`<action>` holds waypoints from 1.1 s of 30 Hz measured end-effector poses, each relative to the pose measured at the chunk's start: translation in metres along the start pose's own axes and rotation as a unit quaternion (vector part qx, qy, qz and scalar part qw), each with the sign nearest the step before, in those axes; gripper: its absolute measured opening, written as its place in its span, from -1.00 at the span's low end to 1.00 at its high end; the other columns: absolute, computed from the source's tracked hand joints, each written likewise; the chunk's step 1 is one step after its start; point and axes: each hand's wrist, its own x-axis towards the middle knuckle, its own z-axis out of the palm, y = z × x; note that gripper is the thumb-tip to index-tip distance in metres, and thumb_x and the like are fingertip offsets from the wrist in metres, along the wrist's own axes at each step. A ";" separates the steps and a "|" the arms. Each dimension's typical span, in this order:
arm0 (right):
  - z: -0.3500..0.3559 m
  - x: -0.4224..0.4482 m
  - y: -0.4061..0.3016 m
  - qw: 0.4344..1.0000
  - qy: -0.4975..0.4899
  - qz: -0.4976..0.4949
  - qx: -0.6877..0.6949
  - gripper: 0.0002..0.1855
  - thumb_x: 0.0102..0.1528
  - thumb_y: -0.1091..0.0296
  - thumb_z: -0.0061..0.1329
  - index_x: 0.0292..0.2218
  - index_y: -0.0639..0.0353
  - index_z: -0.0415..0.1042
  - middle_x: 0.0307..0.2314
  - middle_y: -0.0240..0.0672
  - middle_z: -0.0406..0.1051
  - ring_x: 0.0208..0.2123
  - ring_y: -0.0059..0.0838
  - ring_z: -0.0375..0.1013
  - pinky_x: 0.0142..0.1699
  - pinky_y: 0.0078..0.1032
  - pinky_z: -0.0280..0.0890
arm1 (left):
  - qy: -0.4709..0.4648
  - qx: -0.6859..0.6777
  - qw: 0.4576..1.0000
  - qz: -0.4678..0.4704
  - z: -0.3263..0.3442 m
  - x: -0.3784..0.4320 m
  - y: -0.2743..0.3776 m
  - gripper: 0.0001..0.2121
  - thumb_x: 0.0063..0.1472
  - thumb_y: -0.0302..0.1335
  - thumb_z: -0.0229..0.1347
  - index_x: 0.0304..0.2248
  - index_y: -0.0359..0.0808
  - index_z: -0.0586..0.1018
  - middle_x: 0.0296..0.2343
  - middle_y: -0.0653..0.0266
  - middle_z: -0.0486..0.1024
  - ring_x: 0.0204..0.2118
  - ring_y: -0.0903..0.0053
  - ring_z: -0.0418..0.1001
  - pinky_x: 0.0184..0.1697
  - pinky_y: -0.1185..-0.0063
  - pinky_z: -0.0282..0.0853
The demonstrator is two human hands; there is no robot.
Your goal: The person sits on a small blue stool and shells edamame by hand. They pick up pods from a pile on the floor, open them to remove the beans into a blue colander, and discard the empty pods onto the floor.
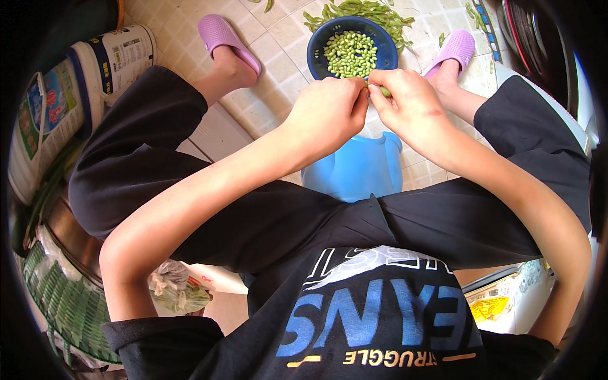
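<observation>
A green soybean pod (385, 91) is pinched in the fingers of my right hand (407, 97), its body showing below the thumb. My left hand (330, 105) meets it at the pod's near end, with fingers curled and thumb against the tip. What lies inside the left fingers is hidden. Just beyond both hands, a dark blue plastic bowl (313, 59) stands on the tiled floor, holding many shelled green soybeans (351, 53). A heap of green pods (354, 8) lies on the tiles behind the bowl.
Between my legs is a light blue plastic stool (354, 166). My feet wear pink clogs (223, 35) on either side. White plastic buckets (126, 57) and a green woven basket (61, 299) stand at left. Loose pods (474, 16) lie at the far right.
</observation>
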 end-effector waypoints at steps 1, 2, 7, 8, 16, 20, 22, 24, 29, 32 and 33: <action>-0.001 0.000 -0.002 1.000 -0.009 0.004 -0.009 -0.81 0.06 0.35 -0.10 -0.36 0.31 0.42 -0.59 -0.05 0.39 -0.57 -0.14 0.39 -0.44 -0.32 0.26 | -0.001 0.007 1.000 0.003 0.000 0.000 0.000 -0.83 0.15 -0.46 -0.06 -0.44 -0.41 0.48 -0.56 -0.02 0.48 -0.48 0.12 0.46 -0.38 0.31 0.34; -0.001 0.000 -0.002 1.000 -0.009 0.004 -0.008 -0.81 0.06 0.35 -0.10 -0.36 0.31 0.42 -0.59 -0.05 0.39 -0.57 -0.14 0.39 -0.44 -0.32 0.26 | -0.002 0.014 1.000 0.006 0.000 0.000 0.000 -0.83 0.15 -0.46 -0.06 -0.44 -0.41 0.49 -0.56 -0.02 0.48 -0.48 0.12 0.46 -0.39 0.31 0.34; -0.004 0.001 -0.005 0.999 -0.043 0.006 0.021 -0.81 0.06 0.38 -0.12 -0.34 0.30 0.44 -0.59 -0.04 0.39 -0.56 -0.14 0.39 -0.44 -0.30 0.25 | -0.006 0.035 0.999 -0.015 -0.002 0.004 -0.001 -0.83 0.16 -0.46 -0.06 -0.43 -0.40 0.49 -0.56 -0.01 0.48 -0.47 0.12 0.46 -0.38 0.31 0.34; -0.004 0.001 -0.005 0.999 -0.043 0.006 0.021 -0.81 0.06 0.38 -0.12 -0.34 0.30 0.44 -0.59 -0.04 0.39 -0.56 -0.14 0.39 -0.44 -0.30 0.25 | -0.006 0.035 0.999 -0.013 -0.002 0.004 0.000 -0.83 0.16 -0.45 -0.07 -0.43 -0.39 0.49 -0.57 -0.02 0.48 -0.47 0.12 0.46 -0.38 0.31 0.34; -0.001 -0.003 0.000 0.998 -0.005 -0.055 -0.008 -0.81 0.05 0.38 -0.12 -0.33 0.28 0.46 -0.55 -0.04 0.42 -0.49 -0.12 0.42 -0.37 -0.26 0.28 | -0.015 0.024 0.999 -0.016 0.000 0.003 -0.001 -0.83 0.16 -0.45 -0.06 -0.43 -0.38 0.50 -0.59 -0.02 0.46 -0.48 0.13 0.46 -0.40 0.34 0.33; -0.006 0.001 -0.006 0.997 -0.063 0.039 -0.017 -0.80 0.05 0.37 -0.12 -0.33 0.28 0.46 -0.53 -0.05 0.42 -0.44 -0.12 0.43 -0.34 -0.26 0.29 | -0.025 0.051 0.998 -0.009 -0.002 0.003 -0.001 -0.83 0.16 -0.45 -0.07 -0.44 -0.38 0.50 -0.60 -0.01 0.45 -0.49 0.14 0.45 -0.40 0.34 0.31; -0.002 0.002 0.002 1.000 -0.019 0.012 -0.011 -0.80 0.05 0.36 -0.10 -0.33 0.27 0.47 -0.54 -0.06 0.43 -0.45 -0.12 0.43 -0.34 -0.26 0.30 | -0.027 0.035 0.999 -0.008 -0.003 0.004 -0.001 -0.82 0.17 -0.45 -0.07 -0.45 -0.38 0.49 -0.61 -0.01 0.44 -0.49 0.13 0.44 -0.41 0.33 0.30; 0.002 0.000 0.006 1.000 0.002 -0.019 -0.022 -0.81 0.05 0.36 -0.09 -0.34 0.27 0.47 -0.54 -0.06 0.43 -0.44 -0.11 0.43 -0.33 -0.26 0.30 | -0.037 0.013 0.999 -0.009 -0.003 0.004 -0.002 -0.82 0.18 -0.45 -0.09 -0.46 -0.39 0.46 -0.61 -0.02 0.42 -0.50 0.13 0.42 -0.43 0.34 0.28; 0.000 0.004 0.009 0.999 -0.018 0.010 -0.026 -0.82 0.03 0.37 -0.07 -0.34 0.27 0.46 -0.47 -0.08 0.43 -0.37 -0.13 0.42 -0.25 -0.29 0.31 | -0.021 -0.001 1.000 -0.010 -0.004 0.003 0.000 -0.82 0.20 -0.44 -0.12 -0.43 -0.39 0.44 -0.62 -0.01 0.40 -0.53 0.17 0.40 -0.44 0.37 0.29; 0.005 -0.001 0.021 0.998 0.039 -0.034 -0.028 -0.81 0.05 0.36 -0.07 -0.31 0.26 0.43 -0.39 -0.13 0.41 -0.29 -0.16 0.39 -0.18 -0.31 0.29 | -0.040 -0.065 0.996 -0.043 -0.001 0.004 0.002 -0.80 0.23 -0.43 -0.14 -0.42 -0.41 0.43 -0.65 0.08 0.39 -0.58 0.33 0.41 -0.50 0.45 0.33; 0.007 -0.002 0.022 0.998 0.038 -0.047 -0.029 -0.81 0.06 0.35 -0.07 -0.29 0.25 0.42 -0.38 -0.15 0.40 -0.27 -0.16 0.38 -0.15 -0.32 0.28 | -0.063 -0.115 0.988 -0.083 0.000 0.004 0.002 -0.78 0.24 -0.43 -0.14 -0.42 -0.42 0.42 -0.66 0.13 0.37 -0.59 0.44 0.40 -0.53 0.50 0.36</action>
